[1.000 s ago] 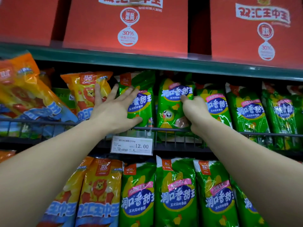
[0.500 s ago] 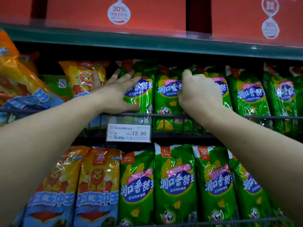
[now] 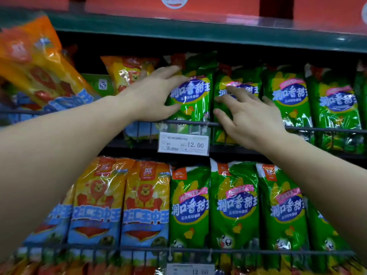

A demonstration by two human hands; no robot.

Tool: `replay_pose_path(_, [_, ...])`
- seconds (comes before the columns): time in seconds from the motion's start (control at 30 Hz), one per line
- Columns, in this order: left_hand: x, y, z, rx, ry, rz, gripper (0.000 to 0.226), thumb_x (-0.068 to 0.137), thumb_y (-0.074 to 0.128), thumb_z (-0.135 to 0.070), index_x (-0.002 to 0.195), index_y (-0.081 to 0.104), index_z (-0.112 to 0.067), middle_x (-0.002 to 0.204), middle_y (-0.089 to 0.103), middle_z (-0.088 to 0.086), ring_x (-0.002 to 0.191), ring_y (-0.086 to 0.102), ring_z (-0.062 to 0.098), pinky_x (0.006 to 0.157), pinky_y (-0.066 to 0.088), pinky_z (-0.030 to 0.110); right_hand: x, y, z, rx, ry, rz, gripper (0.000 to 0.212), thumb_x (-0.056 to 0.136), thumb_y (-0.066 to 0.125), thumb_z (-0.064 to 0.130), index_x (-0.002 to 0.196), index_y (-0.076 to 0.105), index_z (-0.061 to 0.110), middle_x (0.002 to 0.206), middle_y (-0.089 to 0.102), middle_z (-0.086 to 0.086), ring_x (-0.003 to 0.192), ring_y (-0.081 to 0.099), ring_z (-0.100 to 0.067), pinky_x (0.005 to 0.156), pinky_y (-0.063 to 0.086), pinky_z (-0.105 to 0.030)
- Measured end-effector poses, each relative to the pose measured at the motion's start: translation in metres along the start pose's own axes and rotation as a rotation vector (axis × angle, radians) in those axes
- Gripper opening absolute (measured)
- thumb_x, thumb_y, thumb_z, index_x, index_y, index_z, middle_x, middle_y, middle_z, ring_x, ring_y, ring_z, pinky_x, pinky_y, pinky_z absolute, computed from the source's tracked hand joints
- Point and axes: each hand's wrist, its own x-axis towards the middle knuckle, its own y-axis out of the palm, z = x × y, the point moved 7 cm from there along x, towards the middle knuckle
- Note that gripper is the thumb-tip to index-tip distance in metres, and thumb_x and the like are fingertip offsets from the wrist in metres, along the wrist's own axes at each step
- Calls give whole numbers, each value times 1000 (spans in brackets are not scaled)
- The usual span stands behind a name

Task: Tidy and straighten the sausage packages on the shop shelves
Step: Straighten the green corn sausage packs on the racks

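Note:
On the middle shelf stands a row of green sausage packages behind a wire rail (image 3: 317, 130). My left hand (image 3: 153, 94) lies against the left side of the leftmost green package (image 3: 195, 96), fingers spread and fairly straight, thumb low on its front. My right hand (image 3: 252, 118) rests with spread, straight fingers on the front of the second green package (image 3: 241, 80). More green packages (image 3: 288, 96) stand upright to the right. Both forearms reach up from below.
An orange package (image 3: 127, 70) stands left of my left hand, and a larger orange package (image 3: 39, 62) leans tilted at far left. A price tag (image 3: 183, 143) hangs on the rail. The lower shelf holds orange packages (image 3: 145, 205) and green packages (image 3: 234, 205). Red boxes (image 3: 218, 4) sit on top.
My right hand has come off the top of the second green package and now lies spread on its front. My left hand stays on the leftmost green package. The view has shifted slightly downward.

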Motion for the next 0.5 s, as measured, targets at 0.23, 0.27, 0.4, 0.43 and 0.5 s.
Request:
replay_pose_path(0.23, [-23,-12,13,34,-11,-148,68,89,61,-28,148,34,-11,154,26,13,143,26,29,112,32,39,10,-1,14,-71,128,-84,54,93,40,59,133,49,24,146,41,-5,135,33,-32,103,33,-56])
replay_pose_path(0.27, [-26,-13,13,31,-12,-163,66,90,60,-27,148,33,-9,154,26,13,143,25,29,111,32,39,11,-4,17,-102,139,-100,55,92,43,59,131,50,20,143,42,-8,133,33,-34,101,33,-56])
replay_pose_path(0.4, [-41,-14,11,45,8,-201,61,92,58,-23,147,35,-6,153,25,15,146,19,31,116,28,43,23,-11,31,-104,128,-119,61,86,51,58,121,53,8,134,45,-14,127,35,-36,99,33,-53])
replay_pose_path(0.43, [-44,-14,11,70,3,-208,60,92,58,-24,146,36,-7,153,23,15,146,18,32,117,28,46,26,-11,32,-39,135,-111,64,85,53,58,123,51,6,133,45,-15,126,37,-36,100,33,-52])
replay_pose_path(0.5, [-51,-16,16,143,-47,-226,61,90,59,-29,145,39,-12,153,21,15,146,14,35,116,26,52,32,-13,34,122,135,-107,71,84,58,60,128,45,6,131,49,-15,124,43,-36,99,37,-49])
